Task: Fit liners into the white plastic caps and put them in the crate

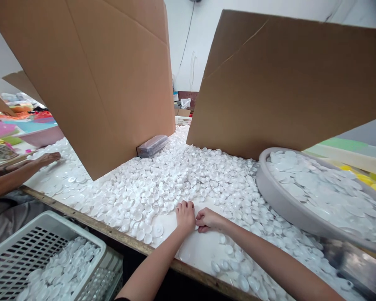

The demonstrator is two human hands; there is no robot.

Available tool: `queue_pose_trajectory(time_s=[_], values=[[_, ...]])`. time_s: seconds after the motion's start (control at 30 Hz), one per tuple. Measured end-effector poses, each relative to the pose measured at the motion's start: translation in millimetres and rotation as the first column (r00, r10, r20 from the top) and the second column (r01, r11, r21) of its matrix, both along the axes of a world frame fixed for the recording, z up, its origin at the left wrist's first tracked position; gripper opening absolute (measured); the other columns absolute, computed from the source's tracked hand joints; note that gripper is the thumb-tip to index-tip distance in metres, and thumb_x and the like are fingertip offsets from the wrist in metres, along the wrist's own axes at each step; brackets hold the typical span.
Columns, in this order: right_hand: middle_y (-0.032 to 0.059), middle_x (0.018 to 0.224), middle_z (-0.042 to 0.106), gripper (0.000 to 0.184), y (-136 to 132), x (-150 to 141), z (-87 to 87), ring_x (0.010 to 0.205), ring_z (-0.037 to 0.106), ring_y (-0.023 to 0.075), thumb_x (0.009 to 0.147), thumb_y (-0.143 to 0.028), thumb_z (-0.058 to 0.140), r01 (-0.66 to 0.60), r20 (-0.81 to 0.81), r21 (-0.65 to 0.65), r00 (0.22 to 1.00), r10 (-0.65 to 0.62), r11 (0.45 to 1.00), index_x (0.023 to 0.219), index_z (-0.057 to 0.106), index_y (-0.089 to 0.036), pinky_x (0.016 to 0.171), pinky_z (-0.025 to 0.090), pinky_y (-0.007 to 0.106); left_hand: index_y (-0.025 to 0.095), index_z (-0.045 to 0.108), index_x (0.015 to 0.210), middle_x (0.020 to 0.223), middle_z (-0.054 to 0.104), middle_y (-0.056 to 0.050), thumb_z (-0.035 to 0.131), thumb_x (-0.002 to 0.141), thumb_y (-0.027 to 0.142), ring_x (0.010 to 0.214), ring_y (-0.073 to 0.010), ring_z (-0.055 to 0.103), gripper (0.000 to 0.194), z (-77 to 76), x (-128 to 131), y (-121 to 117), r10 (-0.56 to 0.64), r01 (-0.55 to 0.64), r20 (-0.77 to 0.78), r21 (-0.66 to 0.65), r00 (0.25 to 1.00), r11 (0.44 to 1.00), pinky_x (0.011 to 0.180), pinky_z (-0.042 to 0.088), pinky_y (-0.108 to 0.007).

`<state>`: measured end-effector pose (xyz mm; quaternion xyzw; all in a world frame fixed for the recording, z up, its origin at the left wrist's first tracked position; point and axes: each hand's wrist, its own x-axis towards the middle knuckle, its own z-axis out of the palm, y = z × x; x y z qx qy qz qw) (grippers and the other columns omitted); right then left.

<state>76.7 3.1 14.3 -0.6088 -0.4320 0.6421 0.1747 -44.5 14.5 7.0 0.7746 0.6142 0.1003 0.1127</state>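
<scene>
Small white round plastic caps [163, 184], cup-shaped, lie in a wide heap across the table. At the near edge of the heap, my left hand [184, 217] is palm down with its fingers curled over; what lies under them is hidden. Close beside it on the right, my right hand [210, 220] has thumb and fingers pinched together. A bit of white plastic shows at its fingertips, most likely a cap. Below both hands a bare strip of white tabletop [200, 246] shows, with a flat white disc [157, 229] to the left.
A grey tub [263, 175] full of flat white discs stands at right. A plastic crate [103, 246] with white pieces sits below the table's wooden edge [138, 244]. Two cardboard sheets [122, 83] [285, 83] rise behind, beside a clear box [152, 146]. Another person's hand [48, 159] is at left.
</scene>
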Motion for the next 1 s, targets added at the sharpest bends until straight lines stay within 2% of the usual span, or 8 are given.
queue_pose_trajectory(time_s=[0.23, 0.47, 0.57, 0.67, 0.73, 0.8, 0.93, 1.0], values=[[-0.001, 0.045, 0.055, 0.015, -1, -1, -4.5, 0.046, 0.057, 0.0116, 0.066, -0.019, 0.059, 0.013, 0.034, 0.008, 0.999, -0.013, 1.0, 0.064, 0.044, -0.013, 0.041, 0.044, 0.017, 0.022, 0.046, 0.096, 0.098, 0.042, -0.006, 0.027, 0.083, 0.027, 0.089, -0.0192, 0.036, 0.024, 2.7, 0, 1, -0.011, 0.009, 0.076, 0.027, 0.997, 1.0, 0.075, 0.023, -0.032], [-0.0019, 0.047, 0.053, 0.013, -16, -21, 14.4, 0.049, 0.057, 0.0123, 0.066, -0.018, 0.055, 0.014, 0.123, 0.12, 0.992, -0.028, 0.993, 0.063, 0.043, -0.014, 0.046, 0.044, 0.019, 0.017, 0.049, 0.091, 0.078, 0.055, -0.009, 0.028, 0.083, 0.027, 0.088, -0.0231, 0.04, 0.025, 19.7, -4, -10, -0.121, 0.121, 0.026, 0.002, 0.992, 0.993, 0.076, 0.024, -0.036], [-0.0003, 0.057, 0.056, 0.015, -21, -42, 26.3, 0.048, 0.056, 0.0119, 0.063, -0.024, 0.056, -0.103, 0.157, 0.252, 0.985, 0.065, 0.962, 0.068, 0.046, -0.014, 0.042, 0.041, 0.018, 0.021, 0.05, 0.09, 0.077, 0.056, -0.006, 0.033, 0.082, 0.031, 0.085, -0.0209, 0.043, 0.021, 35.3, -31, -19, -0.096, 0.087, 0.106, 0.081, 0.99, 0.993, 0.074, 0.027, -0.034], [0.0044, 0.079, 0.058, 0.03, -14, -55, 41.0, 0.059, 0.06, 0.0131, 0.067, -0.037, 0.049, -0.227, 0.1, 0.296, 0.973, 0.206, 0.928, 0.088, 0.05, -0.016, 0.047, 0.044, 0.019, 0.026, 0.051, 0.087, 0.078, 0.055, -0.003, 0.031, 0.083, 0.037, 0.08, -0.018, 0.045, 0.023, 59.5, -98, -28, 0.079, -0.132, 0.235, 0.222, 0.969, 0.966, 0.073, 0.029, -0.032], [0.0068, 0.086, 0.057, 0.038, 0, -54, 46.3, 0.065, 0.06, 0.0149, 0.068, -0.043, 0.043, -0.263, 0.166, 0.348, 0.962, 0.217, 0.9, 0.096, 0.049, -0.017, 0.054, 0.046, 0.023, 0.026, 0.052, 0.087, 0.074, 0.053, -0.003, 0.028, 0.083, 0.04, 0.077, -0.0175, 0.046, 0.027, 78.8, -164, -38, 0.294, -0.364, 0.266, 0.269, 0.918, 0.892, 0.073, 0.03, -0.032], [0.0101, 0.091, 0.056, 0.044, 21, -45, 41.4, 0.07, 0.06, 0.0186, 0.066, -0.045, 0.04, -0.261, 0.306, 0.448, 0.944, 0.128, 0.855, 0.098, 0.049, -0.017, 0.061, 0.047, 0.028, 0.024, 0.051, 0.089, 0.073, 0.052, -0.004, 0.025, 0.083, 0.041, 0.076, -0.0185, 0.047, 0.032, 96.7, -237, -55, 0.536, -0.591, 0.25, 0.309, 0.807, 0.745, 0.073, 0.031, -0.033], [0.0166, 0.094, 0.057, 0.046, 65, -20, -1.6, 0.095, 0.051, 0.029, 0.055, -0.039, 0.041, -0.287, 0.52, 0.712, 0.829, -0.206, 0.641, 0.091, 0.056, -0.014, 0.084, 0.04, 0.036, 0.022, 0.05, 0.093, 0.077, 0.052, -0.007, 0.019, 0.084, 0.039, 0.084, -0.0232, 0.046, 0.036, 115.1, -352, -98, 0.87, -0.834, 0.162, 0.409, 0.466, 0.371, 0.075, 0.032, -0.039], [0.0182, 0.097, 0.056, 0.048, 79, -13, -29.5, 0.098, 0.049, 0.0296, 0.056, -0.037, 0.038, -0.337, 0.553, 0.759, 0.785, -0.279, 0.557, 0.092, 0.057, -0.013, 0.085, 0.039, 0.036, 0.022, 0.05, 0.091, 0.084, 0.053, -0.008, 0.021, 0.083, 0.038, 0.088, -0.026, 0.045, 0.034, 113.0, -376, -116, 0.915, -0.848, 0.146, 0.452, 0.377, 0.277, 0.076, 0.032, -0.043]])
